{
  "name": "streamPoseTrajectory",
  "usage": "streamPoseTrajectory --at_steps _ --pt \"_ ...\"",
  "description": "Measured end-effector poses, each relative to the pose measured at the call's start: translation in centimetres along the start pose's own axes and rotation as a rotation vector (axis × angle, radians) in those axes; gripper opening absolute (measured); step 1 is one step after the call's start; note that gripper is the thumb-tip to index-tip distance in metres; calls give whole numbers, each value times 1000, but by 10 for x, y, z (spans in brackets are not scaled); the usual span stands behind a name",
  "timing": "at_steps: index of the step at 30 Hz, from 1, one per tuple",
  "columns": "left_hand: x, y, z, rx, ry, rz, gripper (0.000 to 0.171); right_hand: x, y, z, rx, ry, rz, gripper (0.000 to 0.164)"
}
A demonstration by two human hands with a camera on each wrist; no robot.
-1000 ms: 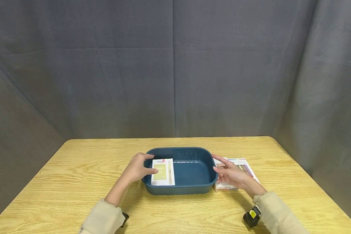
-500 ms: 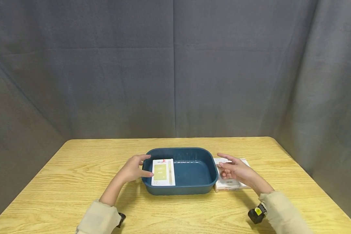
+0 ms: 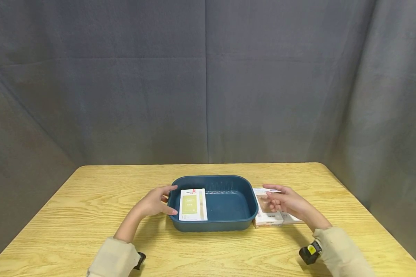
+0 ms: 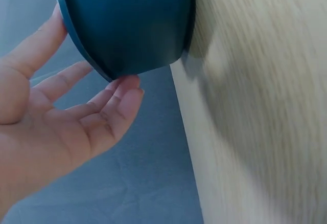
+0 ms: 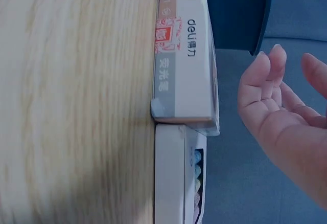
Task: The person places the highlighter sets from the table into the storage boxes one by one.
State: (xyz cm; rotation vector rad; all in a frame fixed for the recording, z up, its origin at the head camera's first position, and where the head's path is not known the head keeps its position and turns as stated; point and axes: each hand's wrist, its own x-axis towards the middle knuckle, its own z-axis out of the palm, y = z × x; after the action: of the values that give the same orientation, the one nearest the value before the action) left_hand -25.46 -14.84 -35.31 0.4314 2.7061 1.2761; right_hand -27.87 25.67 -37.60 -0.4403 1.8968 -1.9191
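Observation:
A dark blue plastic basin (image 3: 213, 226) stands mid-table, with a flat white box with a green panel (image 3: 190, 204) lying in its left end. My left hand (image 3: 154, 201) is at the basin's left end, fingers loosely bent. In the left wrist view, the fingertips (image 4: 130, 98) reach the basin's outer wall near its rim. Over two white boxes to the right hovers my right hand (image 3: 289, 202), loosely spread and holding nothing. The nearer one, a deli highlighter box (image 5: 191, 81), sits beside the basin. Beyond it lies a windowed box (image 5: 171, 175) showing several pastel-coloured sticks.
The wooden table (image 3: 90, 215) extends around the basin on both sides and in front. A grey curtain (image 3: 142, 96) hangs behind the table and along its sides. Black wrist cameras are strapped at both sleeves, the right one (image 3: 309, 253) with a yellow mark.
My right hand has drawn away from the basin's right rim, moving right over the boxes. My left hand has shifted slightly left, its thumb moving back off the green-panelled box. The basin stays put.

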Motion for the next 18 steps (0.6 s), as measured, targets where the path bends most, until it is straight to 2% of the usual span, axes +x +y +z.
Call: streamPoseTrajectory --at_steps 8,14,18 --pt "2 -7 -2 -51 -36 3 81 -7 -4 -8 -21 16 7 51" --pt "3 -8 -4 -140 -94 44 86 -12 -3 -19 -3 44 8 51" --pt "4 -8 -5 -184 -106 44 89 -16 -2 -26 18 41 2 45"
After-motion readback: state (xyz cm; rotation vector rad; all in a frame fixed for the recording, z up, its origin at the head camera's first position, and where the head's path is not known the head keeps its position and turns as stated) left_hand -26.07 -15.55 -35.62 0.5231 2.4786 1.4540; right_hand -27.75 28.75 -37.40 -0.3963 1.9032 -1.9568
